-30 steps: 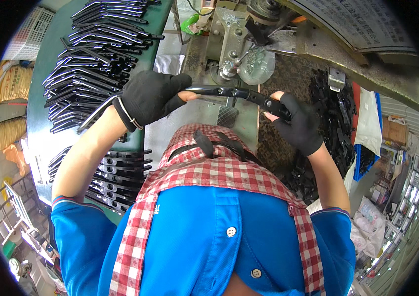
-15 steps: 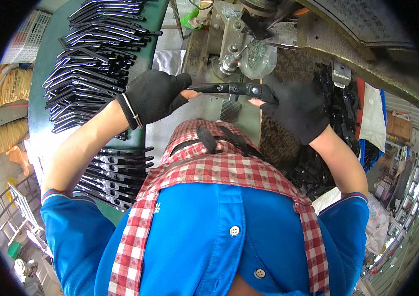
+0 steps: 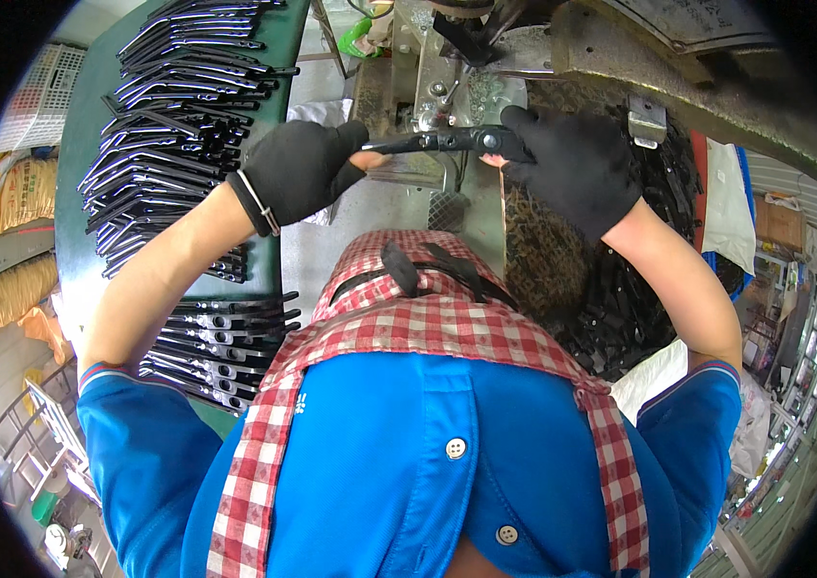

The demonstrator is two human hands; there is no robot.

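Both my hands wear black gloves with bare fingertips and grip one black metal lever (image 3: pixel 437 142). It lies nearly level between them, with a round rivet or pivot near its right end. My left hand (image 3: pixel 302 175) is closed on the left end. Around the right end my right hand (image 3: pixel 574 169) is closed, the thumb tip showing underneath. Just beyond the lever stands the greasy metal fixture of a machine (image 3: pixel 437 93), partly covered by it. I cannot tell whether the lever touches it.
Rows of bent black bars (image 3: pixel 172 144) lie on a green table (image 3: pixel 90 101) at left, with drilled black bars (image 3: pixel 220 352) nearer me. A foot pedal (image 3: pixel 447 208) is below the machine. Many black parts (image 3: pixel 620 308) are heaped at right, under a machine beam (image 3: pixel 687 101).
Both hands have moved a little farther from my body, carrying the lever, which now overlaps the machine fixture. The view has shifted slightly. My grip on both ends stays the same.
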